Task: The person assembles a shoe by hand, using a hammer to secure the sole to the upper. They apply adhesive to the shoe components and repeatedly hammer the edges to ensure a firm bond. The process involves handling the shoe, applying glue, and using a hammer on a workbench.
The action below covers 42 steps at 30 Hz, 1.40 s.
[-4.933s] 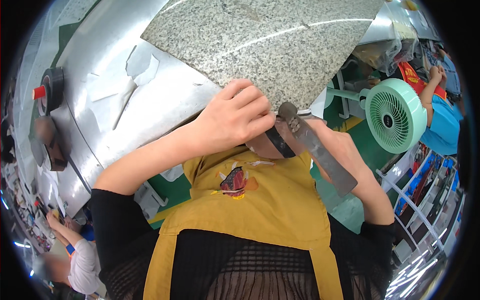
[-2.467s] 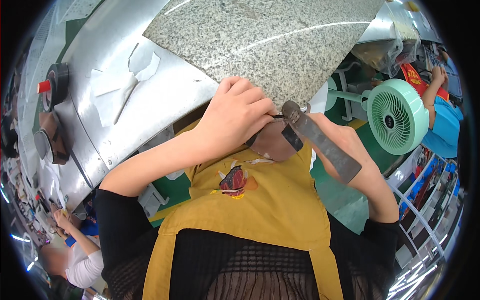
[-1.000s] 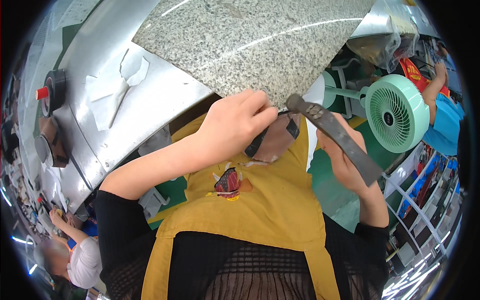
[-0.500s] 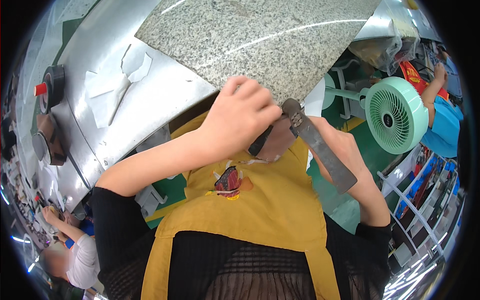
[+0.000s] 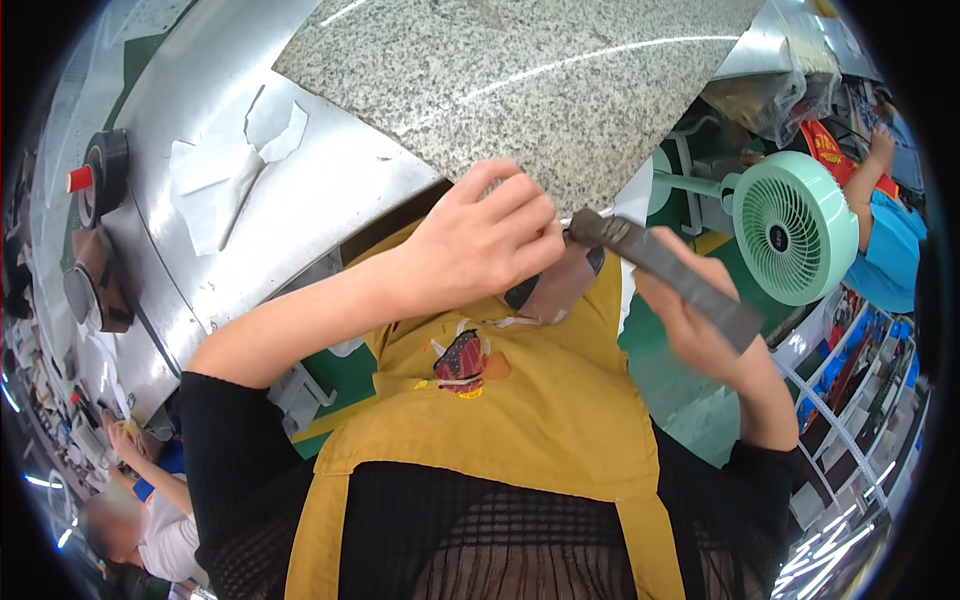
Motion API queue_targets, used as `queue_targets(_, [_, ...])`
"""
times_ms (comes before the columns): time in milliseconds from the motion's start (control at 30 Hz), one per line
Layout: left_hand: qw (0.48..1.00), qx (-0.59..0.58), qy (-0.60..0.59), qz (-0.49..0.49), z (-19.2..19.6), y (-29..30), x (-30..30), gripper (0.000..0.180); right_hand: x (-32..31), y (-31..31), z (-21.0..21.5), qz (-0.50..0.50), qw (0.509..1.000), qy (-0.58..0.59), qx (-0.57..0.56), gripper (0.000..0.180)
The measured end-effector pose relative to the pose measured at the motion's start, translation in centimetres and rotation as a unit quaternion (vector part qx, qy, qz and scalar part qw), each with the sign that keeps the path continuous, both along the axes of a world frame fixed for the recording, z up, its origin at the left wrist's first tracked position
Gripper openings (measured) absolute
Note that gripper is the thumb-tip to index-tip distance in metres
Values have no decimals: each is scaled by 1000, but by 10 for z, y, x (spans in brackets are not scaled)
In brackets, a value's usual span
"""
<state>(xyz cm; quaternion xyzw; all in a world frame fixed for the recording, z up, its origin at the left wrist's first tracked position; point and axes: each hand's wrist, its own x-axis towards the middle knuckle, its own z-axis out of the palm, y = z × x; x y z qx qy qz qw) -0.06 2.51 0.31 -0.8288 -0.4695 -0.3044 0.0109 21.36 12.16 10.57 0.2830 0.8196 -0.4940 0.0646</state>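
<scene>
My right hand (image 5: 695, 305) is closed around the flat dark grey handle of a hammer (image 5: 665, 262). The hammer's head is at the near corner of a speckled granite slab (image 5: 500, 90), close to the fingertips of my left hand (image 5: 490, 235). That hand has its fingers curled together at the slab's edge, pinching a brown piece with black patches (image 5: 560, 285) that hangs below the fingers. My fingers hide part of the piece, so its kind cannot be told.
The slab rests by a metal table (image 5: 330, 180) with torn white paper (image 5: 215, 190) and a black tape roll (image 5: 105, 178). On the right stand a mint green fan (image 5: 795, 230) and a rack (image 5: 860, 420). Co-workers sit at lower left (image 5: 150, 510) and far right (image 5: 885, 235).
My right hand has shifted right, and the hammer's handle has swung outward to a flatter slant. My left hand stays at the slab's corner with the brown piece, its fingers moved slightly.
</scene>
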Motion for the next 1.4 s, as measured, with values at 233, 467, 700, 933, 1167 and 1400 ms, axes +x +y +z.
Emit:
queue_targets(233, [992, -103, -67, 34, 7, -2, -1, 29, -7, -11, -13, 2, 997, 25, 69, 27])
queue_targets(467, [997, -63, -53, 9, 1, -6, -8, 28, -3, -13, -14, -22, 996, 51, 72, 32])
queue_targets(700, [1000, -21, -12, -6, -1, -7, -6, 26, -9, -12, -10, 30, 996, -13, 85, 40])
queue_targets(933, [999, -29, -16, -8, 1, -8, -6, 21, -8, -16, -11, 41, 988, 52, 136, 44])
queue_targets(1167, [973, -209, -51, 80, 20, -8, 1, 15, -6, -11, -8, -105, 993, 36, -44, 20])
queue_targets(1400, [873, -401, -276, 26, 45, 12, 8, 11, 20, 2, -6, -188, 979, 64, -35, 17])
